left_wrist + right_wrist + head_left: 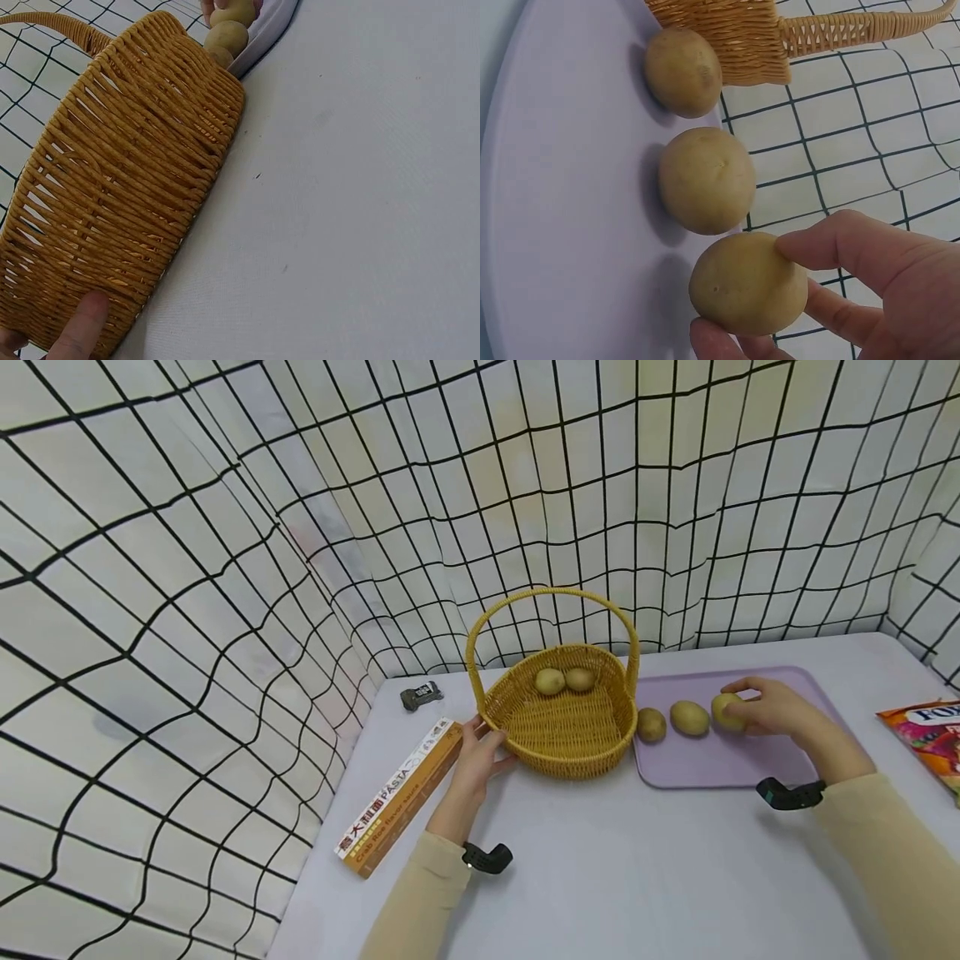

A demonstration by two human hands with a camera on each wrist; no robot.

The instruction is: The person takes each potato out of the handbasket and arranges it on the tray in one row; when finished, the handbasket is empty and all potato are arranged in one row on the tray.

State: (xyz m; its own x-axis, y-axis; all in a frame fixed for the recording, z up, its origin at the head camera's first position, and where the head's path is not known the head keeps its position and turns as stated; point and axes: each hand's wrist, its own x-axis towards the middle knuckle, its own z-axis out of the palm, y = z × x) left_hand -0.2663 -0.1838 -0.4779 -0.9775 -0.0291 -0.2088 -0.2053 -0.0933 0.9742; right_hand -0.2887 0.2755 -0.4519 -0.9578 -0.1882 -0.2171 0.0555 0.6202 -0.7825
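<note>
A yellow woven basket (570, 763) with a tall arched handle stands mid-table, two potatoes (550, 682) inside at the back. My left hand (476, 760) holds its left front corner; the left wrist view shows a fingertip (91, 304) against the woven outer wall. On the right, my right hand (776, 710) pinches a potato (748, 285) between thumb and fingers, over the lilac tray (720, 768). Whether that potato touches the tray, I cannot tell. Beside it on the tray sit a second potato (707, 181) and a browner one (683, 73), nearest the basket.
A long pasta box (401, 797) lies left of the basket, with a small dark packet (422, 695) behind it. A colourful bag (926, 735) is at the far right. Black netting (637, 467) over pale sheets encloses the table's back and sides.
</note>
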